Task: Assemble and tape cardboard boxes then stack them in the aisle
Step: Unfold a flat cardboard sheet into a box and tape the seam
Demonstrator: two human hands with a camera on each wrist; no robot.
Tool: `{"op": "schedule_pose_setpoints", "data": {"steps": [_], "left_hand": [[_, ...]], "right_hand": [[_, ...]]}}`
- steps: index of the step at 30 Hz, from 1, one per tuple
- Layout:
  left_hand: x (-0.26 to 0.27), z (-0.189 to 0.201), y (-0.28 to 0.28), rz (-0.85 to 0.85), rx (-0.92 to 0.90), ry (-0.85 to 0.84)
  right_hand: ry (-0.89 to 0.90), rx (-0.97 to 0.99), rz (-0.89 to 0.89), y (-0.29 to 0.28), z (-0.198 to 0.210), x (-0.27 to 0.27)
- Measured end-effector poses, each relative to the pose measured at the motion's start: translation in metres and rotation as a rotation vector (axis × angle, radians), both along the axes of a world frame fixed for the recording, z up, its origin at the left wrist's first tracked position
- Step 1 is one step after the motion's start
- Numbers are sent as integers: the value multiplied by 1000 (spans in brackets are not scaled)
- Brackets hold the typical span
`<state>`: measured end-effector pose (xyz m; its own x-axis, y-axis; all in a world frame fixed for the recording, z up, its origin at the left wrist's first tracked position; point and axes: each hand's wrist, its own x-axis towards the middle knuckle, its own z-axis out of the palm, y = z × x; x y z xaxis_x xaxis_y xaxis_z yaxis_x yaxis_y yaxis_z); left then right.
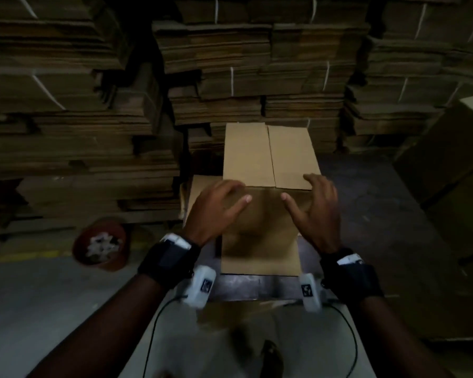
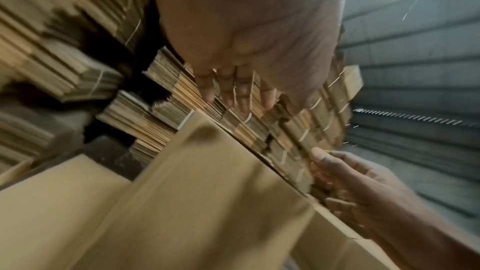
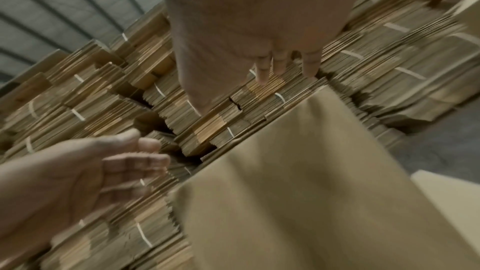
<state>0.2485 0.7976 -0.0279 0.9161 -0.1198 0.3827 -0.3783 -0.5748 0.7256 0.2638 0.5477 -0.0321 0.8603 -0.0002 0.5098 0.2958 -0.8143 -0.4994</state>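
Note:
A brown cardboard box lies in the middle of the head view, its two far flaps folded flat side by side with a seam between them. My left hand hovers over its left part with the fingers spread and straight, holding nothing. My right hand mirrors it over the right part, also spread and empty. In the left wrist view the left palm floats above the cardboard. In the right wrist view the right palm is apart from the box panel. Whether any fingertip touches the box is unclear.
Tall stacks of strapped flat cardboard wall off the back and left. A red bucket with white bits stands on the floor at left, near a yellow line. A large assembled box stands at right. The box rests on a dark surface.

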Motion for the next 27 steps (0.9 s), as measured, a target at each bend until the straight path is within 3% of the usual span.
{"op": "schedule_pose_setpoints", "data": {"steps": [7, 11, 15, 22, 27], "left_hand": [[59, 0, -36, 136, 315, 105], [69, -1, -30, 152, 354, 202], [68, -5, -25, 158, 334, 208], [67, -9, -22, 160, 135, -3], [54, -1, -16, 399, -83, -35]], "right_hand": [[161, -123, 134, -39, -9, 67], [230, -101, 208, -46, -7, 83], [212, -45, 245, -51, -6, 85], [80, 38, 218, -58, -6, 82], [-67, 255, 30, -75, 8, 69]]}}
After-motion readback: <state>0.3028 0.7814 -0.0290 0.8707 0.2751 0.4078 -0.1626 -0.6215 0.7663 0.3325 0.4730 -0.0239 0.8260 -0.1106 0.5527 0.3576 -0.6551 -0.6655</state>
